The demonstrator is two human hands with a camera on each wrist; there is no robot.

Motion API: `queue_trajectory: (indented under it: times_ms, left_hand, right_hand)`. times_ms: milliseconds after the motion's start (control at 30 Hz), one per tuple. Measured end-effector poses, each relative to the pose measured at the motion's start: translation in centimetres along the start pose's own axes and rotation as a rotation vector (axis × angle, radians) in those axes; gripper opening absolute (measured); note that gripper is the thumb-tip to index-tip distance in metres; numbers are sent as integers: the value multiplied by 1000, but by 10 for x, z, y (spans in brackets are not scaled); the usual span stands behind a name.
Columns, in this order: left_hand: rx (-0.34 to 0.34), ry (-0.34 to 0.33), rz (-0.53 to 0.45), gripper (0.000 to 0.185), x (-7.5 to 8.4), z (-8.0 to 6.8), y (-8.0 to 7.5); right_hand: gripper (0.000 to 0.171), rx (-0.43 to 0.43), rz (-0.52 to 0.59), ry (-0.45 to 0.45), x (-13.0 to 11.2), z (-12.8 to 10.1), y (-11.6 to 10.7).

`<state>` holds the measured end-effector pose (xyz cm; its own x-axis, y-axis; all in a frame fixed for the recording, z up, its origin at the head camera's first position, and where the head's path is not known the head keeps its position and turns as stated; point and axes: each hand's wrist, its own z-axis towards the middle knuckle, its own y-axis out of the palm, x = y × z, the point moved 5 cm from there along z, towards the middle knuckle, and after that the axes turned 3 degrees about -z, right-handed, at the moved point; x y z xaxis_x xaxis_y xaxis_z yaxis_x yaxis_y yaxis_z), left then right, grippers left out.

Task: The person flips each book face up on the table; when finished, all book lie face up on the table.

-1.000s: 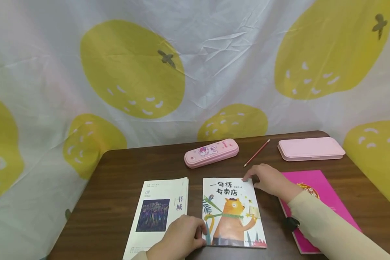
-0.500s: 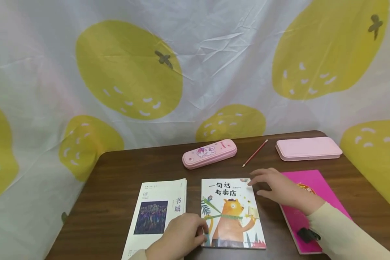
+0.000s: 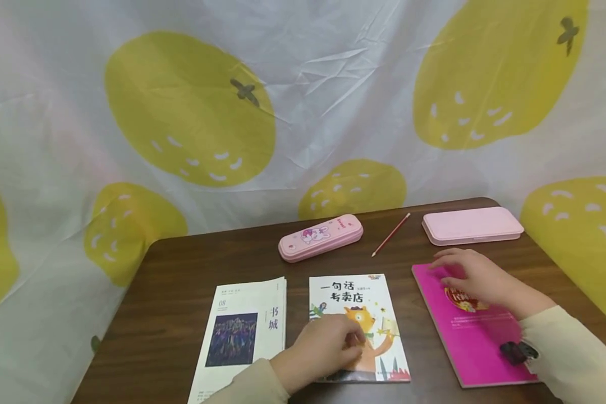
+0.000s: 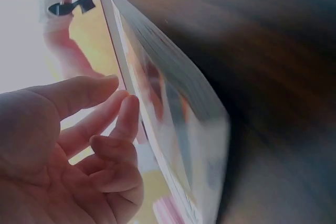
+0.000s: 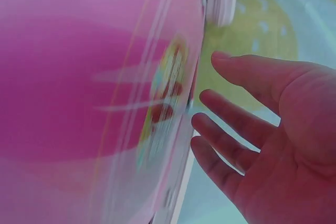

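Since a second ago, my right hand (image 3: 477, 278) has left the cat-cover picture book (image 3: 357, 327) for the magenta paperback (image 3: 472, 331) on the right tabletop (image 3: 182, 280), grip wide. Left hand (image 3: 328, 349) rests loosely on the cat cover; pressing carelessly could slide either book.

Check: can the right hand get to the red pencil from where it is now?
Probably yes. The right hand hovers open over the pink book, and the red pencil lies on bare table beyond and to its left. Nothing stands between them; the pink cases sit to either side.
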<state>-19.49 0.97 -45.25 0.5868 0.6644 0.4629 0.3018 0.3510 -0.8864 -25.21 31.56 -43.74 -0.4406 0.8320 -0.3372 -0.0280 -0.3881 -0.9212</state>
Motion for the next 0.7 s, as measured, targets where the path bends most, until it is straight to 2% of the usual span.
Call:
queue_trajectory:
  times_ms: [133, 367, 533, 700]
  left_hand:
    - [22, 36, -13, 11, 16, 11, 10]
    - [59, 124, 125, 26, 43, 26, 27]
    - [60, 145, 152, 27, 61, 35, 39]
    - [41, 162, 161, 30, 76, 40, 50]
  right_hand:
    - [31, 23, -38, 3, 24, -10, -7]
    - [36, 8, -103, 57, 62, -27, -19]
    - [38, 31, -127, 68, 80, -37, -23]
    - [37, 62, -20, 75, 97, -49, -24]
